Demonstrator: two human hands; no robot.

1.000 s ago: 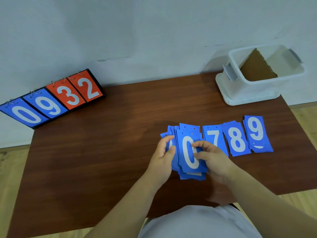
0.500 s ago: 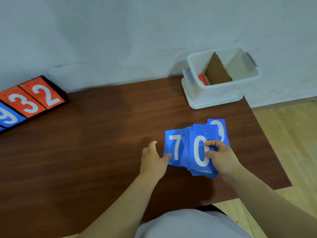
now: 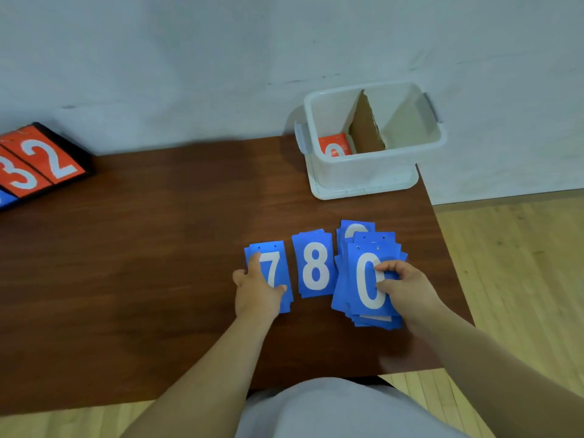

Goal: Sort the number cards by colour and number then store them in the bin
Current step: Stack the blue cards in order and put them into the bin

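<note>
- Fingers of the right hand (image 3: 401, 284) curl together over the right edge of the blue stack (image 3: 366, 279), thumb on the face beside the white 0. Clamped on the stack; the grip reads as holding the pile square so loose cards do not fan out.
- Left hand (image 3: 257, 287) lies flat on the 7 card (image 3: 268, 273), fingers slightly apart and extended, palm on the lower half. Not gripping, more a press. Judged purpose: pinning the card, or readying to slide it toward its neighbours.
- 8 card (image 3: 314, 265) lies alone between the two, untouched, just beside the 7 and touching or slightly under the stack's left edge; cannot tell which.
- 9 card (image 3: 355, 227) peeks out behind the top of the stack, only the upper curve of the digit showing. More than one card edge visible under both the 7 and the 0.
- All blue cards sit on the near right part of the table (image 3: 158, 248), within easy reach of the bin. Judged stage: blue set being merged in order, not yet stored.
- Bin (image 3: 363, 175) stands at the far right corner. Cardboard divider (image 3: 365, 128) splits it; a red card (image 3: 335, 145) already lies in the left compartment, right compartment looks empty. Presumably reserved for blue.
- Scoreboard (image 3: 38, 162) at far left edge, red 3 and 2 showing, well apart from the work.
</note>
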